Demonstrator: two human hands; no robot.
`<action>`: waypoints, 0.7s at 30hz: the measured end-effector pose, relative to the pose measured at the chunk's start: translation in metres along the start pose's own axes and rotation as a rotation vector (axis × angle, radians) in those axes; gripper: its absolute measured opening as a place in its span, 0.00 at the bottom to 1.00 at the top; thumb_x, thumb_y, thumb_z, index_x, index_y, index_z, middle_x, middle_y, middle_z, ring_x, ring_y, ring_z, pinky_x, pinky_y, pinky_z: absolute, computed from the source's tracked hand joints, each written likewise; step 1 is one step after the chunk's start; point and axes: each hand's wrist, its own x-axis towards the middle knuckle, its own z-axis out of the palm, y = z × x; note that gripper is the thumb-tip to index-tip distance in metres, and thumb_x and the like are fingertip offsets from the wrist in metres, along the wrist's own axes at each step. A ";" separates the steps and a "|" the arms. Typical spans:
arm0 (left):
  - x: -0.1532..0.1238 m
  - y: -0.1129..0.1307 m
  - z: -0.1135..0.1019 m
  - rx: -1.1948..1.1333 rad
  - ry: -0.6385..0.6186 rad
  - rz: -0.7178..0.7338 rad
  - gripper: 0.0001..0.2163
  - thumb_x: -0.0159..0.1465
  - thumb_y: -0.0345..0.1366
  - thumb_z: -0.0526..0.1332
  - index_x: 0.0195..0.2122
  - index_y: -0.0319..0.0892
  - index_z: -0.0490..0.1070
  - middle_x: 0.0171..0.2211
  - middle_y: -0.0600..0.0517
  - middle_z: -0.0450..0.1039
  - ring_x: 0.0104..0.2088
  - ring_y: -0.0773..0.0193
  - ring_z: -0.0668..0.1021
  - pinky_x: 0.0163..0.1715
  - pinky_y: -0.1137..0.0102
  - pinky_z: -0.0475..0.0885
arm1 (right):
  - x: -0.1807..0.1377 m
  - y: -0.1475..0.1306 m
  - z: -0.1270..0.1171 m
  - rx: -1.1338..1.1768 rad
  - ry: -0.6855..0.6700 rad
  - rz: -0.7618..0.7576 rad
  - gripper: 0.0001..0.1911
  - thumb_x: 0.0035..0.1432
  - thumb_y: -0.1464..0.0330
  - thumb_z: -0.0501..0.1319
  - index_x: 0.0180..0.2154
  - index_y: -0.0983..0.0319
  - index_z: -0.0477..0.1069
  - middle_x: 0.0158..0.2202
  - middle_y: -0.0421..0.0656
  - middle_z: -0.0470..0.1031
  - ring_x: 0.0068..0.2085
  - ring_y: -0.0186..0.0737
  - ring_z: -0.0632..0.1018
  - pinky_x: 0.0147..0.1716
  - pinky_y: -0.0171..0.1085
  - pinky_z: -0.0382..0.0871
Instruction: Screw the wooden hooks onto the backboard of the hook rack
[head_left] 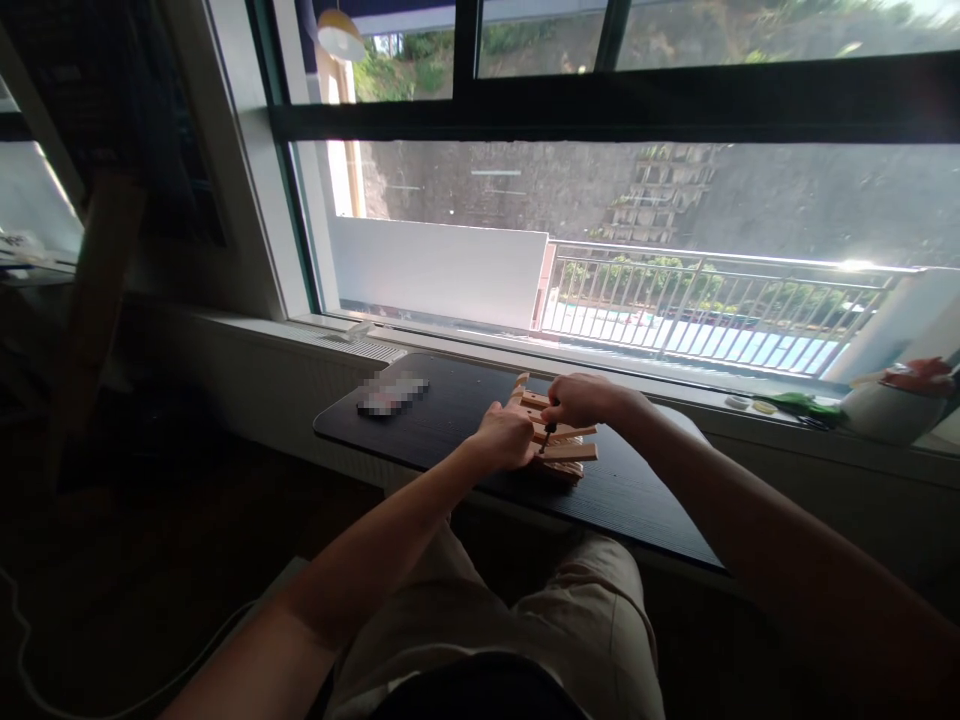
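Observation:
A small wooden assembly of light slats (564, 452) lies on a dark tabletop (450, 410) in front of me. My left hand (504, 436) is closed against its left side and grips it there. My right hand (581, 398) is above it, fingers pinched round a thin dark tool (547, 434) whose tip points down onto the slats. My knees in beige trousers show below the table.
A blurred flat object (392, 392) lies on the table's left part. The window sill behind holds small items and a green thing (806, 405) at the right, beside a white pot (889, 405). A dark wooden frame (94, 300) stands at the left.

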 end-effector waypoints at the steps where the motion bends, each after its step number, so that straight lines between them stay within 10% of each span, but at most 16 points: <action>1: 0.000 0.000 0.000 0.003 0.001 0.011 0.12 0.61 0.42 0.55 0.40 0.48 0.75 0.50 0.47 0.69 0.52 0.52 0.69 0.46 0.59 0.67 | -0.001 0.000 0.000 0.002 0.002 0.002 0.20 0.55 0.55 0.56 0.41 0.62 0.75 0.37 0.49 0.77 0.37 0.44 0.75 0.31 0.36 0.62; 21: -0.001 0.000 0.004 0.007 0.013 0.008 0.13 0.61 0.40 0.54 0.40 0.44 0.76 0.47 0.44 0.70 0.51 0.50 0.70 0.47 0.61 0.70 | -0.002 -0.002 -0.005 0.036 -0.072 0.023 0.20 0.55 0.55 0.55 0.37 0.64 0.76 0.33 0.48 0.77 0.32 0.40 0.75 0.26 0.34 0.61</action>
